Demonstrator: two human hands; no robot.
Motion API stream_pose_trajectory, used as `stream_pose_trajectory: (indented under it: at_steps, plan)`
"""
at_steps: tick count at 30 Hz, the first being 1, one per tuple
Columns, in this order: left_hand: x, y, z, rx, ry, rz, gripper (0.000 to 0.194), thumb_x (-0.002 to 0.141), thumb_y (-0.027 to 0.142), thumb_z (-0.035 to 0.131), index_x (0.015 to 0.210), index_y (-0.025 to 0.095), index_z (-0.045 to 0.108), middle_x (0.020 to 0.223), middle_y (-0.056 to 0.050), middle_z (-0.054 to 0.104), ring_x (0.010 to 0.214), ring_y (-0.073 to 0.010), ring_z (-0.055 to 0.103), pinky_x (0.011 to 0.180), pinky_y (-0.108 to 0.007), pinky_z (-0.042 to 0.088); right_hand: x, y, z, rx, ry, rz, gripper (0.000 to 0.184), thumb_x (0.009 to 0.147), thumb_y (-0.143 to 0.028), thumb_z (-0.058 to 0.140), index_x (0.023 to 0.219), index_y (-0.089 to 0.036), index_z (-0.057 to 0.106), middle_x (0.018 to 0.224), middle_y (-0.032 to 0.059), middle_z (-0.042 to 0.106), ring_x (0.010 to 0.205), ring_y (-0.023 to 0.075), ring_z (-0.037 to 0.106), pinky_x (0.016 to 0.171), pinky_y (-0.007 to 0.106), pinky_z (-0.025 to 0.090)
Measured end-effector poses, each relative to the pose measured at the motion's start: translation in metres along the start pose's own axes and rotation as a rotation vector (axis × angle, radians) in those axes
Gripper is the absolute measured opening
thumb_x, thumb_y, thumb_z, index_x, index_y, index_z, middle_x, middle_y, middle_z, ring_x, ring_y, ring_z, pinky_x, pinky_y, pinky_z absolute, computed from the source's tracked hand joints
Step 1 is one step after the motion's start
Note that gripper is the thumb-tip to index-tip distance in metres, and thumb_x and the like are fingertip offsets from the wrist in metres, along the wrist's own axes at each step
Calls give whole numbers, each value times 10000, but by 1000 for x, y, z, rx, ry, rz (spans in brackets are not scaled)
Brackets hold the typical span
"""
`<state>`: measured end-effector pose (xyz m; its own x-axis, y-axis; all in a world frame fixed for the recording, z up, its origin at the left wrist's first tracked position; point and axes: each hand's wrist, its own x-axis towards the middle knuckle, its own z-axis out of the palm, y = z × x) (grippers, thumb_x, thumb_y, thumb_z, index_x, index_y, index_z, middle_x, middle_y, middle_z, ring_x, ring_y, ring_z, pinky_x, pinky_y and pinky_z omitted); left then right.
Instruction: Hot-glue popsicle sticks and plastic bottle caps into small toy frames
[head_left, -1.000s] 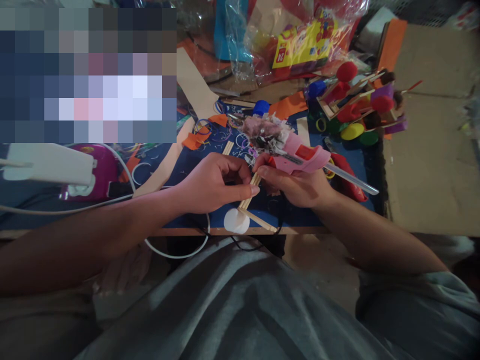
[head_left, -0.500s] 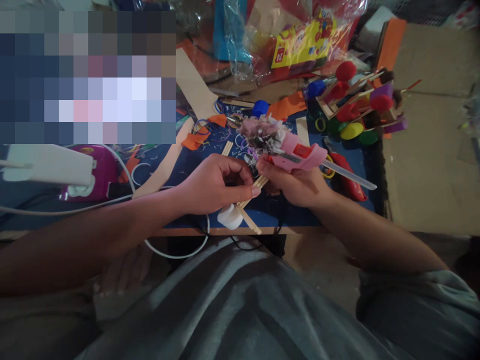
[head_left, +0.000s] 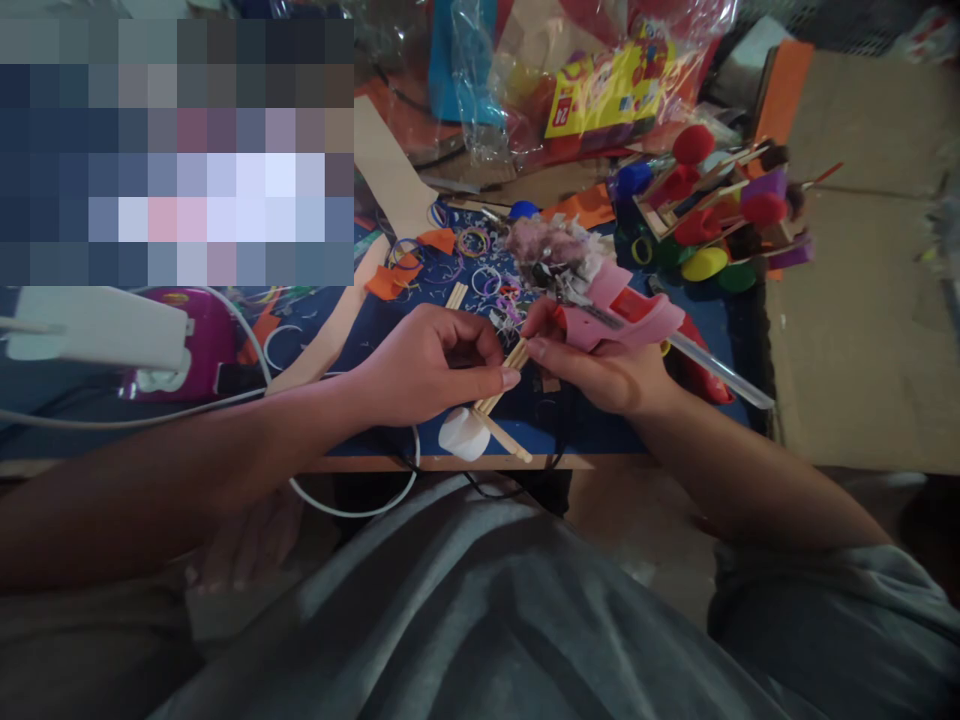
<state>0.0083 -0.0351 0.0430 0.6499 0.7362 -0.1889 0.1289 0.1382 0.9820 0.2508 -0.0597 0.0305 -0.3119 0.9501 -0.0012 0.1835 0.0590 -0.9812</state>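
My left hand (head_left: 427, 365) is closed, pinching a small frame of thin wooden sticks (head_left: 495, 396) between thumb and fingers. A white bottle cap (head_left: 463, 434) sits at the frame's near end, beside a short crosswise stick (head_left: 510, 438). In my right hand (head_left: 611, 375) is a pink hot glue gun (head_left: 634, 312), its grip mostly hidden. Fluffy scraps and lint cling round the gun's front, and a clear glue stick (head_left: 724, 372) juts from its back. My right thumb and forefinger reach the sticks' upper edge; whether they pinch it is unclear.
A blue tabletop (head_left: 592, 430) carries rubber bands (head_left: 472, 242), orange scraps (head_left: 394, 280) and shavings. Stick models with coloured caps (head_left: 705, 220) stand at right, by cardboard (head_left: 855, 300). A white cable (head_left: 352, 515) loops near a magenta power socket (head_left: 214, 340). Plastic bags lie behind.
My right hand has tilted the glue gun, moving its nozzle up and to the right, away from the sticks. My left hand has barely moved; the cap and crosswise stick have shifted slightly right.
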Motion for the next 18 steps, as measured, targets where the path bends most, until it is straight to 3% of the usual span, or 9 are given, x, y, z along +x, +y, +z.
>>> stream_pose_trajectory:
  at_steps: [5,12,18]
  plan:
    - [0,-1,1,4,12,-18,255,773,318,898,742,175,690,666,20,654,595,-92,524,556,-215,411,0,-2,6,-147,94,-69,318,939,-505,925,897,-257,730,729,-4,694,712,195,661,655,345,562]
    - [1,1,3,20,17,-28,250,770,324,865,710,174,674,655,21,640,588,-84,510,547,-207,403,3,8,11,-231,92,-146,162,930,-348,768,842,-263,660,732,-5,687,666,174,599,650,338,546]
    - [0,1,3,13,38,-81,217,738,332,836,706,179,686,649,18,645,589,-90,514,547,-214,394,5,7,9,-298,42,-231,193,950,-339,724,823,-268,596,763,6,678,674,172,577,648,337,525]
